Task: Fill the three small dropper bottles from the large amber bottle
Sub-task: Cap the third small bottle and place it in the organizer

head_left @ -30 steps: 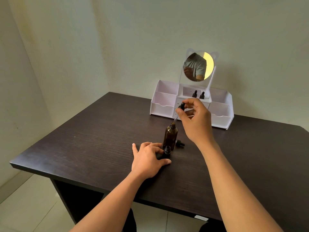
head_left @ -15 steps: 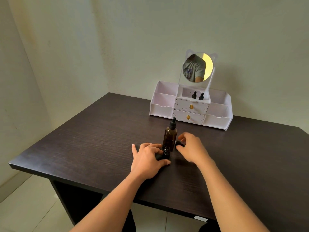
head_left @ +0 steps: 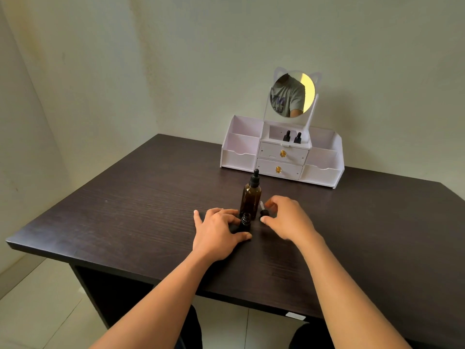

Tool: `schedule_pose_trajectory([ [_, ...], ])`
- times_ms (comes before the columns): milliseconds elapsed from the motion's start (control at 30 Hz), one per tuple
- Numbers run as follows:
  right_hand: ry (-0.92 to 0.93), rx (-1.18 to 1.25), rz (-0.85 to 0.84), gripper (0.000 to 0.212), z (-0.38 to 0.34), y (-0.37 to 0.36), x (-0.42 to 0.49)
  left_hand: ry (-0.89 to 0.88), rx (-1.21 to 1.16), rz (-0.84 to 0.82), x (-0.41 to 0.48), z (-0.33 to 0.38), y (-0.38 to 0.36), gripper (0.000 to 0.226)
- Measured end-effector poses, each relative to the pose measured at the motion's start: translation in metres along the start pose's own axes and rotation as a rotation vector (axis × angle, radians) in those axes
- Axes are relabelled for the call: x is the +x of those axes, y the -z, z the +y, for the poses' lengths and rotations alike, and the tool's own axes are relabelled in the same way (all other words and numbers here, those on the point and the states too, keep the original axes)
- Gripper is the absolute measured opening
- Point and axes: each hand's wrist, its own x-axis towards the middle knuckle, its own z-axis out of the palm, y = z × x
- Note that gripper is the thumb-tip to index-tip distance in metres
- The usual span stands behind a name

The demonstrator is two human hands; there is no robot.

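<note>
Where the hands meet: left hand [head_left: 217, 230] grips small open bottle [head_left: 245, 220], upright on table [head_left: 125, 210]; right hand [head_left: 286, 217] pinches loose dropper [head_left: 263, 212] just right of it.
Just behind: large amber bottle [head_left: 250, 197], upright, capped.
Far edge: white organizer [head_left: 241, 157] with mirror [head_left: 292, 94]; two capped small bottles [head_left: 286, 136] in its top middle compartment.

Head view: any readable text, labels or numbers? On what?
Round cat-eared mirror: purple letters on the reflected grey T-shirt, reversed and cut off, unreadable.
White sticker on the dark wooden table's front edge: too small to read.
Large amber glass bottle: no label shows.
</note>
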Motion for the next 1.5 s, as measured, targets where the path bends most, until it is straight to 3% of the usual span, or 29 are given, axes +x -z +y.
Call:
schedule_pose_trajectory([
  [200,-0.042,0.07,0.132,0.023,-0.001,-0.007,-0.006,-0.007,-0.009,0.007,-0.001,0.0,0.0,0.045],
  [367,0.041,0.197,0.288,0.012,-0.005,0.022,-0.012,-0.014,-0.019,0.005,0.001,-0.002,0.0,0.046],
  [533,0.252,0.164,0.174,0.013,-0.033,0.042,-0.023,-0.015,-0.01,0.006,0.0,-0.001,-0.001,0.044],
  [800,0.354,0.027,0.121,0.019,-0.053,0.041,-0.028,-0.02,0.012,0.017,0.0,-0.001,-0.002,0.045],
  [967,0.348,-0.006,0.137,0.02,-0.054,0.043,-0.026,-0.017,0.005,0.02,0.0,-0.002,-0.002,0.047],
  [1233,0.293,-0.053,-0.006,0.019,-0.055,0.023,-0.03,-0.023,0.018,0.027,-0.002,-0.001,-0.002,0.042],
  [1400,0.221,-0.185,0.101,0.042,-0.058,0.017,-0.029,-0.016,0.006,0.031,-0.003,-0.001,-0.001,0.044],
  [1500,0.183,-0.054,0.146,0.046,-0.052,0.015,-0.028,-0.026,0.005,0.024,-0.002,-0.001,-0.002,0.045],
])
